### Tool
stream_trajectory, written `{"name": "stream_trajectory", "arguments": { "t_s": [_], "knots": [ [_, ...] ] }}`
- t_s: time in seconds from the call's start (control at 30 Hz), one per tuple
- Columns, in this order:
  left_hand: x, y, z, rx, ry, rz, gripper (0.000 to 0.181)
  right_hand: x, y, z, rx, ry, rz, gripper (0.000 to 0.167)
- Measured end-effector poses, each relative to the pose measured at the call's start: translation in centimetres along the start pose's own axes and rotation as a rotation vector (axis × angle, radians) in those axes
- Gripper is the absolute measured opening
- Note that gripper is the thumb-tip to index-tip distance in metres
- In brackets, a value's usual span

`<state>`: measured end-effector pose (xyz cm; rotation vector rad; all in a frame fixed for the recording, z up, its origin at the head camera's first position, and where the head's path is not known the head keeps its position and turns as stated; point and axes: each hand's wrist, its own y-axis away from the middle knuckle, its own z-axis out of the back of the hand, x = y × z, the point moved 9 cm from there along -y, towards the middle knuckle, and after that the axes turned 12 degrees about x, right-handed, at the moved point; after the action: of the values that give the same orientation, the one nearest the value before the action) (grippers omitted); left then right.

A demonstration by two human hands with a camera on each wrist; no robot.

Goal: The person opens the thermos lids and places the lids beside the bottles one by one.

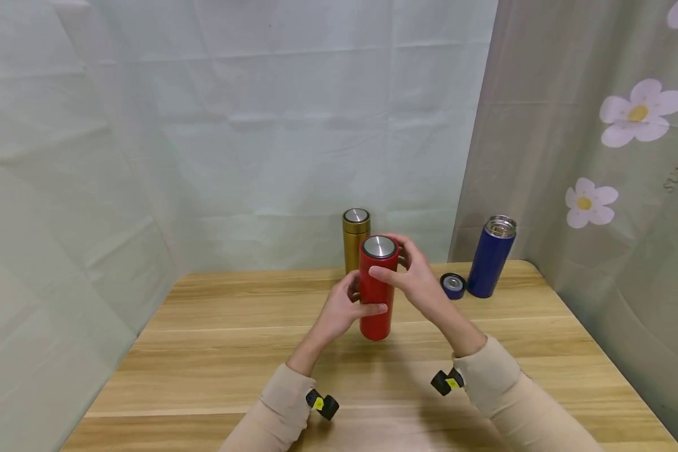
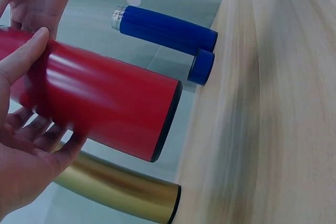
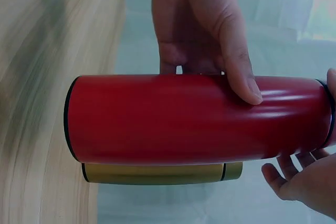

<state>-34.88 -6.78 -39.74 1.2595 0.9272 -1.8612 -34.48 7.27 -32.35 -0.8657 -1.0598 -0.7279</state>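
Both hands hold a red flask (image 1: 376, 295) upright, its silver-topped lid on. Its base appears raised off the wooden table in the left wrist view. My left hand (image 1: 339, 309) grips the body from the left, thumb across the front; in the right wrist view the left hand (image 3: 202, 24) wraps the red flask (image 3: 173, 119). Around the upper part, by the lid, my right hand (image 1: 415, 276) curls from the right. Behind the red flask stands a gold flask (image 1: 353, 248) with its lid on, partly hidden.
At the back right of the wooden table (image 1: 215, 351) stands a blue flask (image 1: 490, 260) without its lid, its silver neck showing. Its blue lid (image 1: 453, 285) lies just left of it. Pale curtains (image 1: 288, 125) hang behind and at the sides.
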Motion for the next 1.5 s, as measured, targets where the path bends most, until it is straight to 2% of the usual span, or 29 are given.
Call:
{"name": "stream_trajectory", "arguments": {
  "t_s": [0.43, 0.7, 0.8, 1.0, 1.13, 1.3, 1.5],
  "knots": [
    [0.14, -0.01, -0.06, 0.051, 0.020, 0.028, 0.069, 0.80, -0.01, 0.41, 0.116, -0.002, 0.013, 0.066],
    [-0.15, -0.08, -0.14, 0.071, 0.022, 0.007, 0.067, 0.89, -0.41, 0.26, 0.235, -0.108, 0.044, 0.068],
    [-0.32, -0.08, -0.06, 0.046, 0.019, 0.000, 0.067, 0.76, -0.39, 0.16, 0.211, -0.103, 0.038, 0.071],
    [0.07, 0.02, 0.12, 0.007, 0.030, 0.027, 0.070, 0.34, -0.39, -0.22, 0.070, 0.021, -0.013, 0.077],
    [-0.02, 0.08, 0.10, 0.006, 0.021, 0.018, 0.069, 0.46, -0.44, -0.45, 0.013, 0.029, -0.007, 0.075],
    [-0.15, 0.09, -0.04, 0.018, 0.020, 0.015, 0.069, 0.69, -0.37, -0.42, 0.020, 0.003, 0.000, 0.073],
    [-0.06, 0.05, -0.22, 0.056, 0.021, 0.020, 0.069, 0.76, -0.29, -0.28, 0.090, -0.047, -0.002, 0.069]
  ]
}}
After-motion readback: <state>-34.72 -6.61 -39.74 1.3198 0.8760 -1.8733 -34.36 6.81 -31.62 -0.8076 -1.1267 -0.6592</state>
